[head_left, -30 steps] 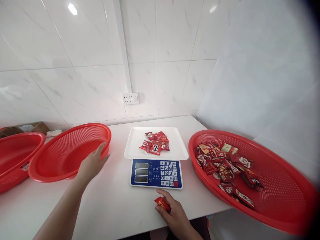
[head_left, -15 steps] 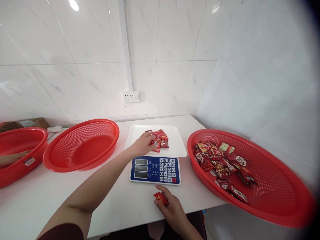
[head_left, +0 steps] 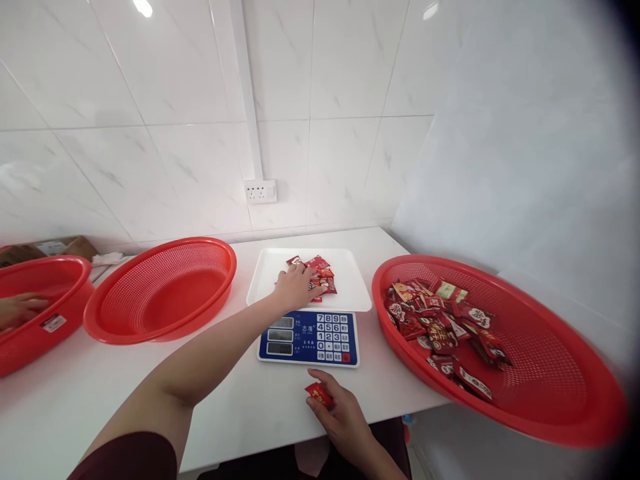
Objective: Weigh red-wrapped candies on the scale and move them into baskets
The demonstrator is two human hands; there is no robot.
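My left hand point(head_left: 294, 288) reaches over the scale's white pan point(head_left: 261, 277). Its fingers are spread across a small pile of red snack packets point(head_left: 327, 285), touching them and covering part of the pile. Below the pan is the scale's blue keypad panel point(head_left: 309, 338), with three small displays whose digits are too faint to read. In front of the scale, near the table's edge, my right hand point(head_left: 343, 412) pinches a small red packet point(head_left: 319, 394) between thumb and fingers.
To the right, a large red basket point(head_left: 545, 373) holds several snack packets point(head_left: 443, 327). A red basket point(head_left: 165, 293) without packets stands left of the scale. Another person's hand point(head_left: 23, 310) is inside a further red basket point(head_left: 75, 320). A socket point(head_left: 261, 192) is on the wall.
My left hand has shifted slightly to the right over the pile, its fingers more spread on the packets. My right hand still holds its packet. The other person's hand has moved within the far-left basket.
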